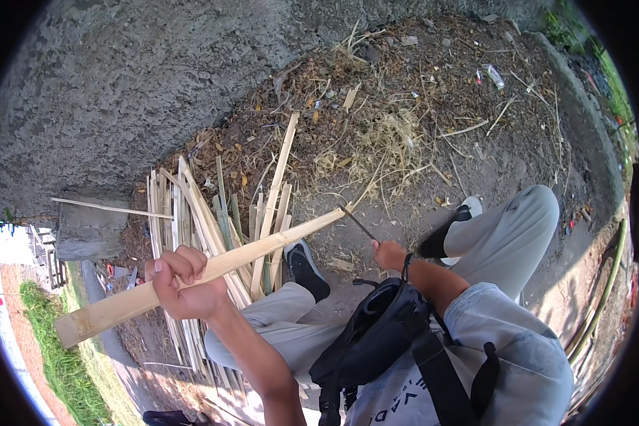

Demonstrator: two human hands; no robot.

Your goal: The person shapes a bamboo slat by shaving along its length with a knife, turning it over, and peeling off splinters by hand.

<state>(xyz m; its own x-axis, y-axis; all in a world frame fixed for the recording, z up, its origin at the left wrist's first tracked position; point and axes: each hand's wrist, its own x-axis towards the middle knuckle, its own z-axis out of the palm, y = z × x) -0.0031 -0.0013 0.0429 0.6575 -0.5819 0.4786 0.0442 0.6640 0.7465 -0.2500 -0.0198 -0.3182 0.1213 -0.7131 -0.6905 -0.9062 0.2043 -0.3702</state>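
My left hand (192, 287) is closed around a long, pale bamboo strip (252, 250), near its wide lower-left end. The strip slants up to the right across the view and narrows toward its far end. In my right hand (389, 255) is a knife (360, 225) with a thin dark blade; the fingers wrap its handle, which they mostly hide. The blade lies at the strip's narrow tip, and a thin sliver (366, 192) stands off there. Below the strip, to the left, lies a pile of split bamboo strips (192, 202).
A rough grey wall (142, 78) rises at the upper left. Pale shavings (394, 135) and leaf litter cover the dirt ahead. My shoes (307, 273) flank the work, the left beside the pile. A black bag (366, 330) hangs at my front. A green pole (607, 287) lies far right.
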